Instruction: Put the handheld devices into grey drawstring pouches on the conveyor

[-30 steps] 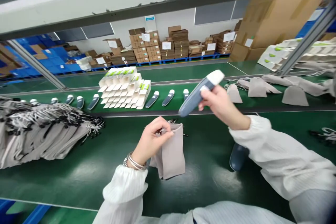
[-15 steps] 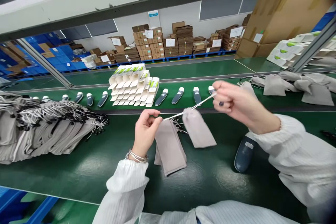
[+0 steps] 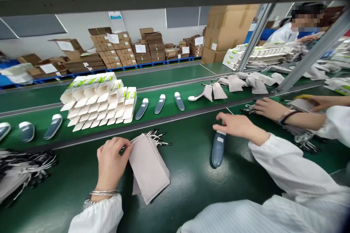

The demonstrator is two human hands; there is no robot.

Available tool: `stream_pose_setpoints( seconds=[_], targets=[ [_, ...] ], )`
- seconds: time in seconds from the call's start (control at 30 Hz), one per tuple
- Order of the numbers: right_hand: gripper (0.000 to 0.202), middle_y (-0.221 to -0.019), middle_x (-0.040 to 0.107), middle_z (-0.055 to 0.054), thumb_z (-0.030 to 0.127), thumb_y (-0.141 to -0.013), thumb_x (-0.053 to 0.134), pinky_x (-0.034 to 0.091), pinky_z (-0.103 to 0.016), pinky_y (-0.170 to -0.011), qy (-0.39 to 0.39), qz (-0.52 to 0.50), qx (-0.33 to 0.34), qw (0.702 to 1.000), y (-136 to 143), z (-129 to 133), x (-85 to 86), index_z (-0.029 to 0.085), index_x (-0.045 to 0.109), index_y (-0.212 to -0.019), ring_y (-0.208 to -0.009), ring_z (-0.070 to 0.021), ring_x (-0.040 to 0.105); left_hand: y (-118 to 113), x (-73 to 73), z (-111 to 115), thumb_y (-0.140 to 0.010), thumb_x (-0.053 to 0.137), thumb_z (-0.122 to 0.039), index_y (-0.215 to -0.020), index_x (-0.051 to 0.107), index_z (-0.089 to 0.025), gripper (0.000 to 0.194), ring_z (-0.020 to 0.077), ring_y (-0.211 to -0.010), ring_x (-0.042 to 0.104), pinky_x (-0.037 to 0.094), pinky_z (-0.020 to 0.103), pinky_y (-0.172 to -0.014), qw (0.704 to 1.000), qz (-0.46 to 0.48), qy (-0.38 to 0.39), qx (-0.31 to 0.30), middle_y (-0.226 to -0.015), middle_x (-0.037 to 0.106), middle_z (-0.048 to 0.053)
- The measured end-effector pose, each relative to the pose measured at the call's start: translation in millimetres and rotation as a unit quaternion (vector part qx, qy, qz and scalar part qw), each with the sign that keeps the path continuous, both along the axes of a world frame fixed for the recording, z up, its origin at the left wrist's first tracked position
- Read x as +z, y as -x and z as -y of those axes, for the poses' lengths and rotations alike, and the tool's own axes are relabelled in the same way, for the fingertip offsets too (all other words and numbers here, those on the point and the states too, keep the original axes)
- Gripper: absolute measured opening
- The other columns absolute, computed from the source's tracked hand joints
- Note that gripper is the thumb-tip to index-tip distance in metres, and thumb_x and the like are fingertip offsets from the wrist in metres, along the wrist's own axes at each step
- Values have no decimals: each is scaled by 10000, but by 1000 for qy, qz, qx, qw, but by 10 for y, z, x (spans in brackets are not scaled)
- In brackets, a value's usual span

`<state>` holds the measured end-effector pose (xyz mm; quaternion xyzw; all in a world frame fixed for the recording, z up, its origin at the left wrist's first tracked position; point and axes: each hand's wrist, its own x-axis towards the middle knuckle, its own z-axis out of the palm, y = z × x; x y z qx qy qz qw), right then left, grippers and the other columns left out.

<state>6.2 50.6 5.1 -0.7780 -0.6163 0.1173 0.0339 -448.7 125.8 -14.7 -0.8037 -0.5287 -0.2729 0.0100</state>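
Grey cloth bags [image 3: 150, 170] are stacked flat on the dark green table [image 3: 191, 174], and their upper left corner is pinched between the thumb and fingers of the left hand [image 3: 113, 158]. White strings [image 3: 156, 137] with dark tips are spread from the top edge. The right hand [image 3: 237, 125] is held, fingers apart, over the far end of a blue device [image 3: 218, 149], which is laid to the right of the bags; whether it is touched cannot be told. Beyond, similar devices [image 3: 160, 104] are set out on a green belt [image 3: 169, 102], near stacked open boxes [image 3: 129, 105]. A co-worker's hand [image 3: 270, 109] is seen at the right.
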Motion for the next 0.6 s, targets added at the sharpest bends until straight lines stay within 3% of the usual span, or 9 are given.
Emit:
stream_pose_setpoints(
  seconds=[0.1,0.17,0.23,0.4,0.5,0.6],
  targets=[
    [419,-819,699,-56,552,-877,610,490,-313,-588,70,-251,0,965,39,208,-302,189,575,-1084,-627,-200,669,-1,86,61,-933,532,-311,-828,617,-237,153,243,-931,638,380,413,-888,997,34,4,-70,-943,725,28],
    [419,-768,668,-37,542,-862,634,509,-307,-554,45,-388,5,920,97,197,-329,179,558,-1058,-578,-178,642,-35,179,136,-938,550,-312,-840,594,-234,133,223,-912,639,411,389,-880,988,98,33,-113,-934,714,25],
    [420,-740,640,-18,536,-844,666,521,-312,-543,-38,-453,14,891,205,88,-185,183,569,-1049,-549,-164,614,-112,302,232,-941,565,-312,-823,569,-228,145,204,-867,620,448,352,-823,973,157,73,-155,-889,675,26],
    [300,-857,633,-18,465,-903,655,540,-311,-600,-275,-481,101,826,739,-335,534,237,589,-1085,-615,-150,619,-377,572,431,-928,598,-252,-769,587,-210,164,174,-799,566,456,298,-699,939,211,143,-230,-843,600,30],
    [262,-955,619,-31,412,-917,651,520,-295,-624,-309,-447,209,813,1179,-537,781,238,591,-1102,-694,-148,610,-490,635,490,-901,641,-219,-766,614,-213,138,167,-807,561,465,295,-712,929,243,152,-236,-851,587,23],
    [232,-1083,617,-73,390,-939,625,517,-336,-769,-257,-404,345,807,1588,-642,769,223,618,-1100,-928,-203,610,-578,671,521,-878,671,-224,-761,621,-216,128,173,-831,561,472,295,-721,928,278,133,-207,-888,583,31]
  ],
)
